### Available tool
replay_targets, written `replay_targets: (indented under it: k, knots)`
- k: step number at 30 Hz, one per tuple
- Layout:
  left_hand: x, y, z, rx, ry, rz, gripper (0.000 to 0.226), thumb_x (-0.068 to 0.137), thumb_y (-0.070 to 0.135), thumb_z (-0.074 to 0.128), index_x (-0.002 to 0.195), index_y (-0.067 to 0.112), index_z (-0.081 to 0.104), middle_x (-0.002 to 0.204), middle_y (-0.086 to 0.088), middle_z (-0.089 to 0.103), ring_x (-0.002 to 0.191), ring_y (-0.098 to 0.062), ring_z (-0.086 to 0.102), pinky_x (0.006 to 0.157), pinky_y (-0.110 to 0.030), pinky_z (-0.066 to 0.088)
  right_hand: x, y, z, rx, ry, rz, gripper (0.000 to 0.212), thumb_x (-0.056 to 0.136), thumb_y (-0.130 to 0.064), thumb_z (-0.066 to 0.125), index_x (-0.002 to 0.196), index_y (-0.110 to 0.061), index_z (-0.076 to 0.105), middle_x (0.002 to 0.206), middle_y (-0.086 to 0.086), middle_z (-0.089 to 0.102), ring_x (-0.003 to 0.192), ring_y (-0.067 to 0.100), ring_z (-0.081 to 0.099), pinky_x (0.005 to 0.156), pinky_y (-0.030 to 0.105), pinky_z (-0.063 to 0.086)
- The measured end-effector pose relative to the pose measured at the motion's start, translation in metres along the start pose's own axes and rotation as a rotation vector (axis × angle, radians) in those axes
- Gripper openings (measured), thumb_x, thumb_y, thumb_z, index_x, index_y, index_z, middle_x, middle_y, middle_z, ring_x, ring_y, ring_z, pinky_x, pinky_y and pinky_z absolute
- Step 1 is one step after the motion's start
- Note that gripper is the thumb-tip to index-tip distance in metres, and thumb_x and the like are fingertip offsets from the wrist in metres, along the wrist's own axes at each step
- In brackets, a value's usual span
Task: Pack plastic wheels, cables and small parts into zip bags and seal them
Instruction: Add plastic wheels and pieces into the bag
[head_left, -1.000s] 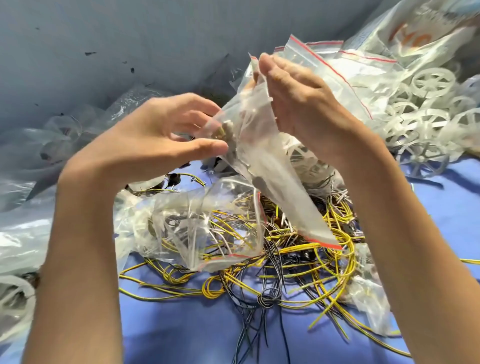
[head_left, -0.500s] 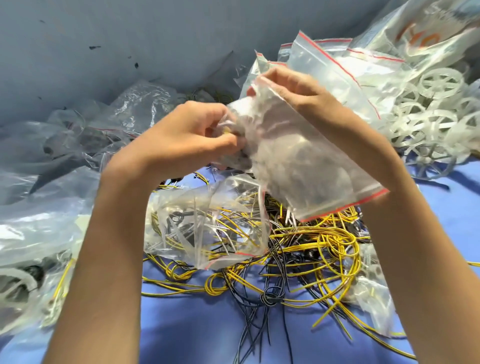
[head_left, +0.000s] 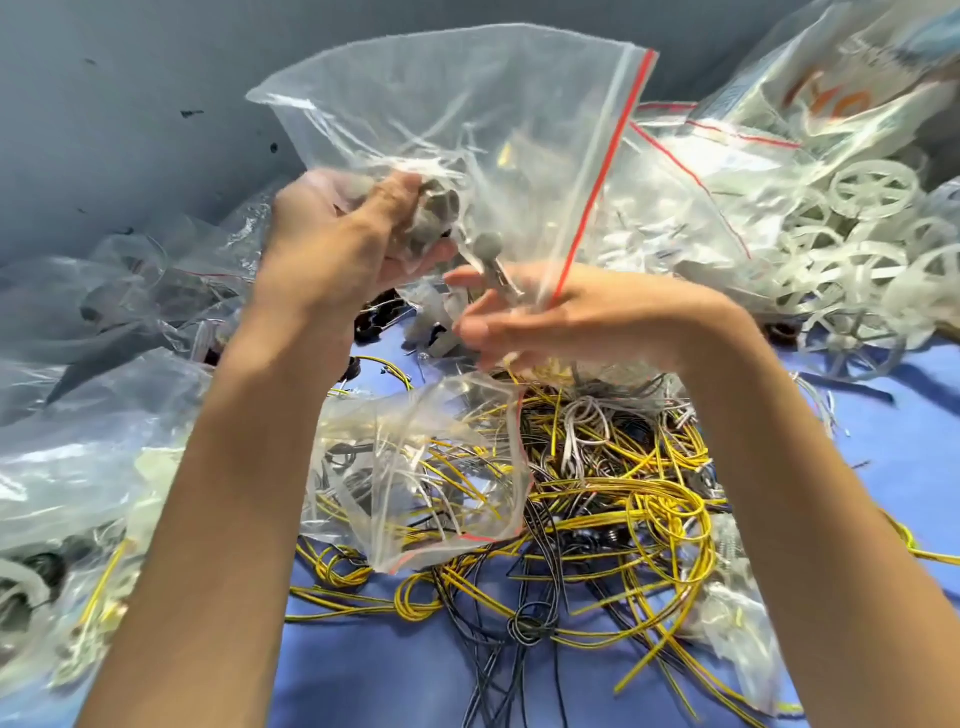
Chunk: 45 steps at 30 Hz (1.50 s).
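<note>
- The zip bag (head_left: 467, 114) is held up in the upper centre of the frame. Its red zip strip (head_left: 602, 171) runs diagonally down from the upper right.
- A clump of grey small parts (head_left: 434, 221) sits in the film at centre left, and one pin-like piece (head_left: 491, 249) hangs just below it.
- We judge the film thin, limp and slippery. It will sag toward the heavier clump, so it is best held at the stiffer strip and supported under the load.
- The small parts look hard and compact, and we expect them to slide toward the mouth if the bag tips.
- Our left hand (head_left: 343, 249) is curled tightly and grips the bunched film around the clump.
- Our right hand (head_left: 561, 322), at mid-frame, has its fingers partly curled and pinches the bag at the lower end of the strip. Blur hides the exact grip.
- Below lies a second bag (head_left: 415, 467) holding wires, on tangled yellow and black cables (head_left: 623, 499). These look springy and likely to snag.
- White plastic wheels (head_left: 872, 192) are heaped at the upper right, beside the blue table (head_left: 909, 467).
</note>
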<state>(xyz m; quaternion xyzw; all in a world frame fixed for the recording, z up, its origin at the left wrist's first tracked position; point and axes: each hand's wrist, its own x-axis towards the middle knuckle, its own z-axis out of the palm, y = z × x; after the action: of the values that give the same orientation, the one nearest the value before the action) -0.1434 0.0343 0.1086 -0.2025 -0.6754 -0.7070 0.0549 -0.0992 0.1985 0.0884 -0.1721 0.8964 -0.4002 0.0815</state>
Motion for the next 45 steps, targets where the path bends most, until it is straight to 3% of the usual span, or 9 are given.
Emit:
replay_targets:
  k: [3, 7, 12, 17, 23, 29, 34, 39, 45]
  knots:
    - [-0.002, -0.003, 0.000, 0.135, -0.099, 0.004, 0.028, 0.086, 0.026, 0.065, 0.083, -0.002, 0.069, 0.065, 0.001, 0.070, 0.065, -0.012, 0.069, 0.065, -0.021, 0.055, 0.005, -0.006, 0.001, 0.180, 0.226, -0.091, 0.024, 0.092, -0.034, 0.050, 0.106, -0.016, 0.059, 0.103, -0.002, 0.067, 0.078, 0.004, 0.069, 0.068, 0.017, 0.055]
    - [-0.009, -0.002, -0.004, 0.201, -0.249, -0.039, 0.022, 0.069, 0.034, 0.069, 0.074, 0.013, 0.072, 0.064, 0.006, 0.071, 0.064, -0.004, 0.068, 0.060, -0.013, 0.052, 0.001, -0.005, -0.005, 0.272, 0.380, -0.135, 0.022, 0.098, -0.023, 0.048, 0.099, -0.010, 0.065, 0.081, -0.005, 0.068, 0.065, 0.006, 0.067, 0.055, 0.013, 0.048]
    - [-0.009, -0.002, 0.000, 0.112, -0.313, -0.137, 0.018, 0.082, 0.024, 0.063, 0.084, 0.006, 0.068, 0.071, 0.001, 0.071, 0.069, -0.010, 0.069, 0.067, -0.021, 0.056, 0.003, -0.007, -0.004, 0.391, 0.469, -0.140, 0.019, 0.096, -0.025, 0.052, 0.087, -0.017, 0.067, 0.068, -0.009, 0.066, 0.062, 0.007, 0.062, 0.059, 0.017, 0.050]
    - [-0.007, -0.003, 0.011, 0.022, -0.274, -0.166, 0.015, 0.092, 0.007, 0.055, 0.080, 0.005, 0.063, 0.076, -0.008, 0.072, 0.077, -0.023, 0.072, 0.082, -0.031, 0.057, 0.001, -0.009, -0.007, 0.390, 0.501, -0.117, 0.024, 0.090, -0.022, 0.063, 0.111, -0.012, 0.058, 0.082, -0.007, 0.067, 0.073, 0.005, 0.065, 0.060, 0.018, 0.050]
    - [-0.004, -0.004, 0.001, 0.201, -0.264, -0.161, 0.032, 0.080, 0.017, 0.072, 0.108, 0.011, 0.057, 0.090, -0.004, 0.072, 0.074, -0.016, 0.071, 0.066, -0.022, 0.056, 0.004, -0.004, -0.012, 0.293, 0.578, 0.019, 0.041, 0.082, -0.018, 0.069, 0.120, -0.012, 0.054, 0.092, -0.001, 0.064, 0.074, 0.007, 0.059, 0.057, 0.019, 0.043]
    - [-0.008, -0.004, 0.002, 0.260, -0.322, -0.131, 0.007, 0.086, 0.020, 0.064, 0.089, 0.014, 0.066, 0.074, 0.002, 0.066, 0.066, -0.005, 0.063, 0.068, -0.018, 0.052, 0.007, -0.001, -0.009, 0.263, 0.582, 0.082, 0.053, 0.075, -0.022, 0.078, 0.119, -0.008, 0.053, 0.089, 0.004, 0.061, 0.070, 0.012, 0.051, 0.050, 0.020, 0.035]
    - [-0.003, -0.009, 0.004, 0.261, -0.136, -0.124, 0.023, 0.097, 0.009, 0.049, 0.085, 0.010, 0.068, 0.085, -0.016, 0.063, 0.074, -0.020, 0.053, 0.068, -0.027, 0.041, 0.007, 0.001, -0.012, 0.417, 0.616, 0.092, 0.042, 0.078, -0.026, 0.075, 0.116, -0.021, 0.055, 0.094, -0.007, 0.066, 0.081, 0.006, 0.060, 0.067, 0.023, 0.043]
    - [0.002, -0.010, 0.001, 0.197, 0.004, -0.186, 0.028, 0.095, 0.007, 0.046, 0.078, 0.017, 0.066, 0.083, -0.013, 0.056, 0.076, -0.020, 0.052, 0.073, -0.031, 0.048, 0.006, -0.001, -0.016, 0.600, 0.577, 0.036, 0.044, 0.081, -0.018, 0.072, 0.118, -0.025, 0.051, 0.106, 0.002, 0.066, 0.080, 0.010, 0.060, 0.062, 0.023, 0.042]
    - [-0.003, -0.008, -0.008, 0.328, -0.299, -0.221, 0.014, 0.094, 0.027, 0.056, 0.092, 0.018, 0.066, 0.085, 0.005, 0.075, 0.082, -0.005, 0.069, 0.078, -0.020, 0.054, 0.002, -0.001, -0.017, 0.499, 0.542, 0.025, 0.013, 0.087, -0.009, 0.062, 0.099, -0.011, 0.066, 0.077, 0.001, 0.065, 0.077, 0.017, 0.056, 0.075, 0.031, 0.040]
